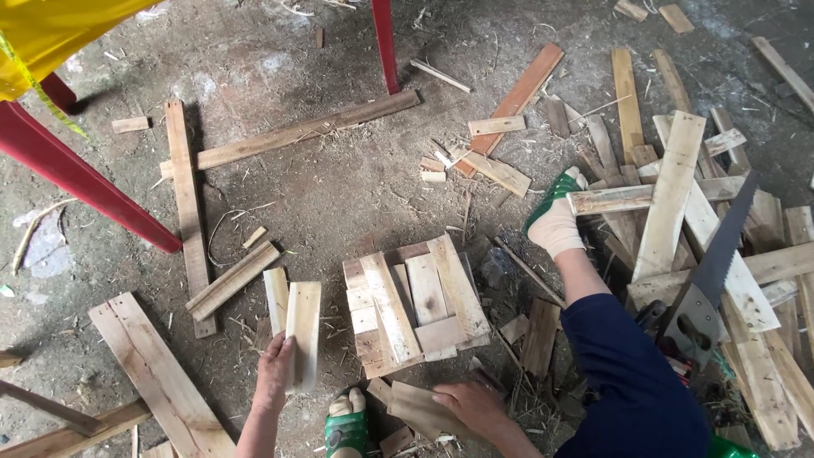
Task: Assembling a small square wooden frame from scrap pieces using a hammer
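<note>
Pale wood lies everywhere on the dirt floor. Left of the stacked wood panel, the left hand rests its fingers curled over the lower end of a short light plank, which lies just beside a thinner strip. Below the panel, the right hand lies flat, fingers spread on a wood scrap. Far right of the panel, a handsaw rests on piled boards.

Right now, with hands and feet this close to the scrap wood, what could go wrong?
1. The handsaw lies blade-exposed on the plank pile beside the leg; a shift could likely cut it.
2. Left hand grips a rough short board bare: splinters are possible.
3. Feet in open sandals among offcuts: a puncture or trip is possible.
</note>
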